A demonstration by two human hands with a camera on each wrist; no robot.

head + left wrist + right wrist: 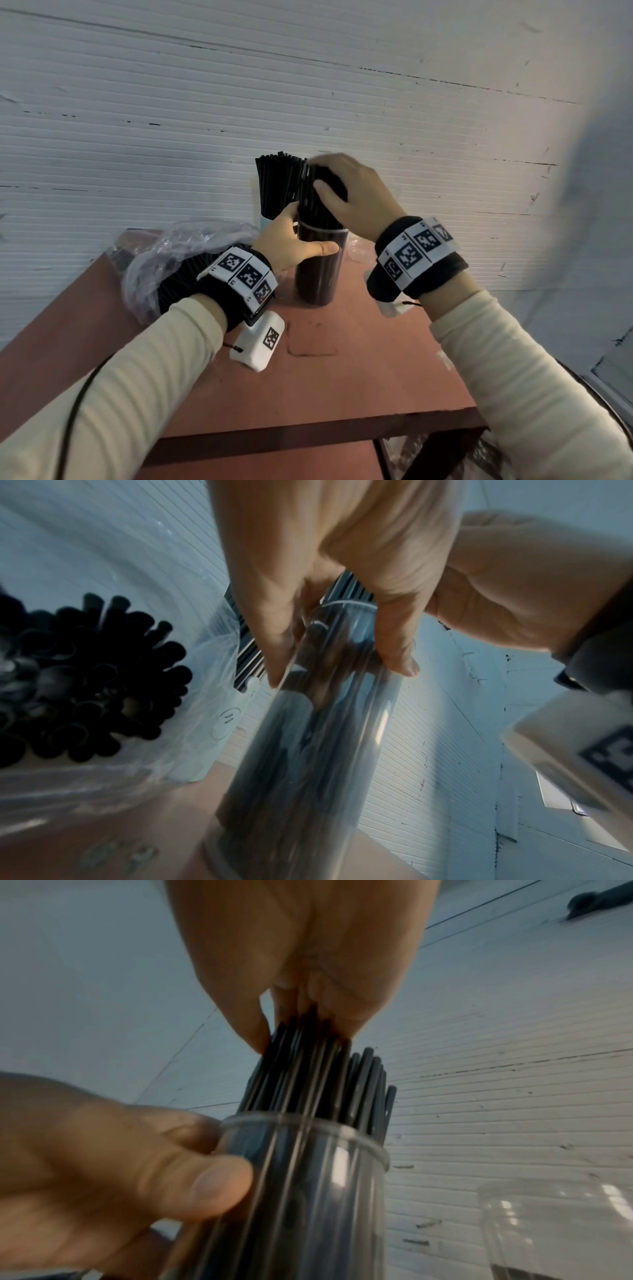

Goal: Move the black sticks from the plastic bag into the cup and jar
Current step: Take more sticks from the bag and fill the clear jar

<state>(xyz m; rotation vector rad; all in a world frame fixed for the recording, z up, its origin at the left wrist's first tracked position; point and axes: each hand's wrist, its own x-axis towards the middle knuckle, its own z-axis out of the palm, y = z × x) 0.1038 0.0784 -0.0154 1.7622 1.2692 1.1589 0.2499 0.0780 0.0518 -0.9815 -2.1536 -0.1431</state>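
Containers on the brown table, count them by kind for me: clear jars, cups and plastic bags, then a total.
Tall clear plastic jar packed with black sticks, gripped by the left hand: 1
Pale cup holding black sticks: 1
Crumpled clear plastic bag with sticks inside: 1
Small empty clear container, kind unclear: 1
Total: 4

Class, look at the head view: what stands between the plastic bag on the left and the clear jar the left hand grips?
The left hand and its banded wrist lie between the plastic bag and the jar.
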